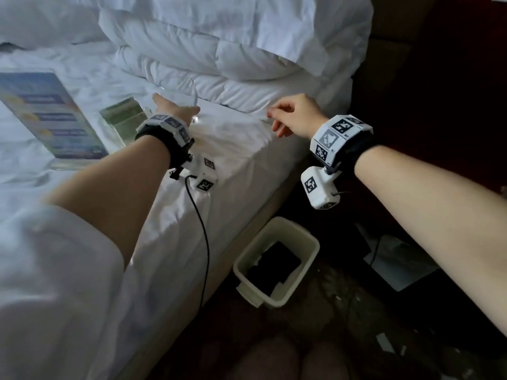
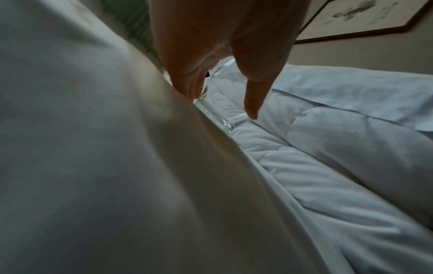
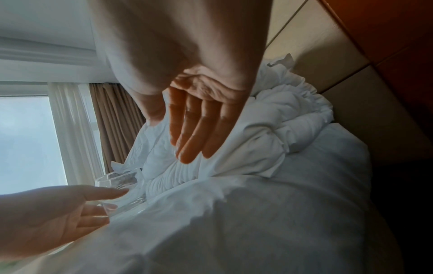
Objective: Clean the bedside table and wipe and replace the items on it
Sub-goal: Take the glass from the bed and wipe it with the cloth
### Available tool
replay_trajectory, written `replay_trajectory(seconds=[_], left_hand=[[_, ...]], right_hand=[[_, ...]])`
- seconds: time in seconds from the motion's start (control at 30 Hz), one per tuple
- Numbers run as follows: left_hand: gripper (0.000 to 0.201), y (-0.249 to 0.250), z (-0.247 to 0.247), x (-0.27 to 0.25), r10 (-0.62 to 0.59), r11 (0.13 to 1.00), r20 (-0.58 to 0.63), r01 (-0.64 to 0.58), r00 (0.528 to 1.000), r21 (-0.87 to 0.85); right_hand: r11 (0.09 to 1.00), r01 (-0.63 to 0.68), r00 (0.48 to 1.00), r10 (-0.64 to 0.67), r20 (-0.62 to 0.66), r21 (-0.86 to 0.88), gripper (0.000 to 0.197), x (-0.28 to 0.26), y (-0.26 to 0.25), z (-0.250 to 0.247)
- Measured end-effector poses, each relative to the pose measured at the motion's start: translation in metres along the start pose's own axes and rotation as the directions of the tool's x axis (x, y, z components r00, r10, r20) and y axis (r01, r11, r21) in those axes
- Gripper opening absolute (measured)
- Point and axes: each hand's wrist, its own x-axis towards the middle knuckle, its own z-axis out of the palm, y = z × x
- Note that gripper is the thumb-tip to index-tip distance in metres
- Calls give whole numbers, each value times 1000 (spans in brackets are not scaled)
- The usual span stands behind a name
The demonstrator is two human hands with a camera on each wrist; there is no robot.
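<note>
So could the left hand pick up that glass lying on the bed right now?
Probably yes. The left hand is already at the glass, its straight fingers spread around it and not closed. Nothing lies between them, and the right hand hovers off to the side.

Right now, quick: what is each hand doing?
Left hand: open, straight fingers around a clear glass lying on the bed; grip not closed.
Right hand: open, holding nothing, above the bedding.
</note>
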Motion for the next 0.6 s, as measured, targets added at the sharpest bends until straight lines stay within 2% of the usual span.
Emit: replay_trajectory(seconds=[0.1, 0.23, 0.33, 0.43, 0.53, 0.6], left_hand=[[84, 0, 3, 11, 22, 1000, -29, -23, 999, -10], [82, 2, 7, 16, 17, 998, -30, -18, 999, -54], [78, 2, 11, 17, 51, 993, -36, -55, 998, -106], [78, 10, 15, 8, 132, 984, -47, -136, 990, -112], [80, 25, 28, -10, 234, 968, 58, -227, 970, -104], [79, 34, 43, -26, 303, 951, 157, -287, 940, -119]], right_hand=[[1000, -22, 1000, 22, -21, 1, 24, 0, 14, -9], [1000, -23, 997, 22, -68, -10, 22, -10, 33, -24], [996, -34, 988, 23, -150, -76, 24, -26, 48, -39], [974, -71, 969, 16, -245, -216, 24, -43, 63, -64], [916, -201, 924, 59, -378, -348, 18, -57, 84, -100], [855, -318, 883, 108, -457, -411, 17, -71, 97, -125]])
